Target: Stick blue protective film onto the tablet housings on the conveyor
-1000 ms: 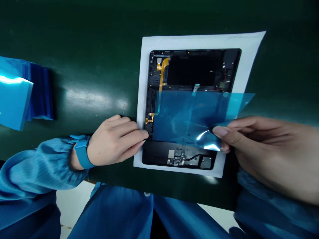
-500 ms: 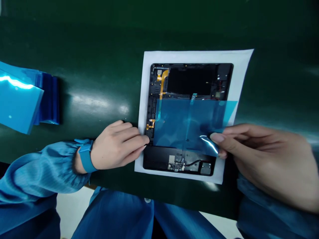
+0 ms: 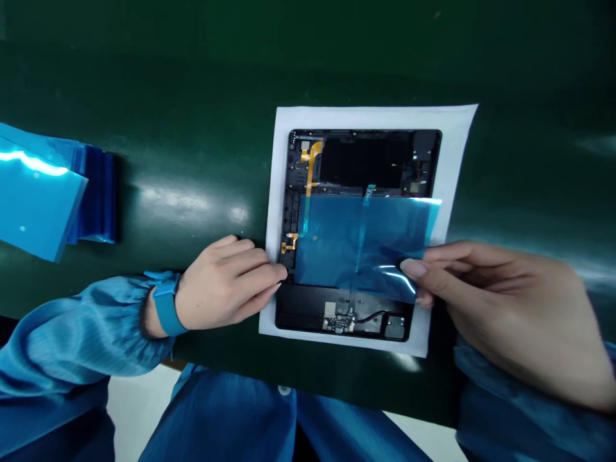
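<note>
An opened tablet [image 3: 308, 308] lies face down with its inner boards, orange ribbon cable and wires showing. A blue translucent film [image 3: 332, 237] covers its middle part, where the battery area sits. My right hand [image 3: 500, 301] pinches the film's right edge between thumb and fingers, and that side is bent up off the tablet. At the tablet's lower left edge, my left hand [image 3: 231, 282] is closed with curled fingers, its fingertips gripping the rim. Part of those fingertips is hidden from the camera.
Under the tablet is a white sheet [image 3: 452, 160] on a dark green tabletop [image 3: 192, 77]. To the left lies a stack of blue films [image 3: 38, 199], the top one slanted and shiny. A blue wrist strap [image 3: 168, 307] circles my left wrist.
My right hand has shifted slightly left with the film, whose right edge now reaches less far past the tablet. The left hand stays at the tablet's edge.
</note>
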Demonstrator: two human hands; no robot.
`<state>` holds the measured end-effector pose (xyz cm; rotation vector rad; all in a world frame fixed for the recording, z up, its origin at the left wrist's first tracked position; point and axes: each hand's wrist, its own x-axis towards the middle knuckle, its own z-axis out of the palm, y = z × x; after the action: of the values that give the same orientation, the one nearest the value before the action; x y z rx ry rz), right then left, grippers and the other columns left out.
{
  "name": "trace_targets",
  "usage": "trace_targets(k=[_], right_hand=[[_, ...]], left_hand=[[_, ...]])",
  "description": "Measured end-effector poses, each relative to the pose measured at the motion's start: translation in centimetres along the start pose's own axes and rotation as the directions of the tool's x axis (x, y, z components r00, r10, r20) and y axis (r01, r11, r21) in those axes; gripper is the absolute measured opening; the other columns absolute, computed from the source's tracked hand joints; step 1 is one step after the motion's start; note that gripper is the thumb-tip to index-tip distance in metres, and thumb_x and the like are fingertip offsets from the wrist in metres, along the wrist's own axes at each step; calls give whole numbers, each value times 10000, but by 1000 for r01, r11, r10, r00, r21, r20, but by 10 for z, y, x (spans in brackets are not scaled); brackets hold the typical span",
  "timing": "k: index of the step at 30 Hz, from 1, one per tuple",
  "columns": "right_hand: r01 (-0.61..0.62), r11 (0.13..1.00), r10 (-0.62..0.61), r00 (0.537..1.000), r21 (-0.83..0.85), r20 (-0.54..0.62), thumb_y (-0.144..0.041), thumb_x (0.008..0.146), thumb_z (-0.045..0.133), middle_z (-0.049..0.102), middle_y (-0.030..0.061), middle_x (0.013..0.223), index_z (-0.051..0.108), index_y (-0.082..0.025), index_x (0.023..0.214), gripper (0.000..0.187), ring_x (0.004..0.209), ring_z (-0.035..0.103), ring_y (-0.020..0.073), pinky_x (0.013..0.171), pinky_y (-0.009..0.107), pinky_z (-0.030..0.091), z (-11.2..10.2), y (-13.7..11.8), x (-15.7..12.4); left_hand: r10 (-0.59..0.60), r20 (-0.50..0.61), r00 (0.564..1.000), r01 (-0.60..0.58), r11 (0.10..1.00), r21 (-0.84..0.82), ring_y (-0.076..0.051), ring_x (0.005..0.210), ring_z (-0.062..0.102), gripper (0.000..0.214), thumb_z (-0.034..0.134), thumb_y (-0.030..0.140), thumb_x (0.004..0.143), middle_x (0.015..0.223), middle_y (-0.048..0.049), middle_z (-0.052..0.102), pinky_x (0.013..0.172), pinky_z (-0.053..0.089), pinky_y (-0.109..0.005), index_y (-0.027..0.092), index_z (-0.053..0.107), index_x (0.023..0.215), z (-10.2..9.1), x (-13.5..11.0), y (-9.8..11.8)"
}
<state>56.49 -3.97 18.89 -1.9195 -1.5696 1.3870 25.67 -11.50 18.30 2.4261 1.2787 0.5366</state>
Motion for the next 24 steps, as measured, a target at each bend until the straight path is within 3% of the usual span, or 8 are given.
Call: trace_targets(k=[11,15,20,24], right_hand=[[84,996,-85,996,14,40,-528,694,884,675,-4,582,750,-199,899,410,500,611,140,582,289,540,0,-3,1],[49,982,-61,996,180,59,-494,647,924,665,-9,582,700,-197,877,437,453,572,133,483,268,489,2,-6,3],[19,880,-59,996,474,68,-515,726,880,515,-49,453,637,-192,753,405,390,409,75,409,222,290,4,-5,6],[94,824,-158,985,559,68,-523,780,828,432,-74,393,606,-202,703,398,376,337,63,449,244,256,4,-5,8]], left_hand=[[12,-20,1000,-11,1000,6,-156,708,595,96,597,219,998,844,-24,702,607,455,-307,163,655,1050,2,-1,-1],[7,-46,999,-7,1000,-3,-146,745,600,150,562,220,1020,864,-29,693,671,514,-293,149,650,1119,-4,0,-1],[92,38,995,-99,958,271,-189,754,553,288,544,186,997,884,-57,654,634,448,-331,178,697,1240,-14,16,-4],[60,108,992,-100,902,420,-220,800,529,382,530,137,954,909,-69,605,661,387,-361,274,744,1238,-17,35,-12]])
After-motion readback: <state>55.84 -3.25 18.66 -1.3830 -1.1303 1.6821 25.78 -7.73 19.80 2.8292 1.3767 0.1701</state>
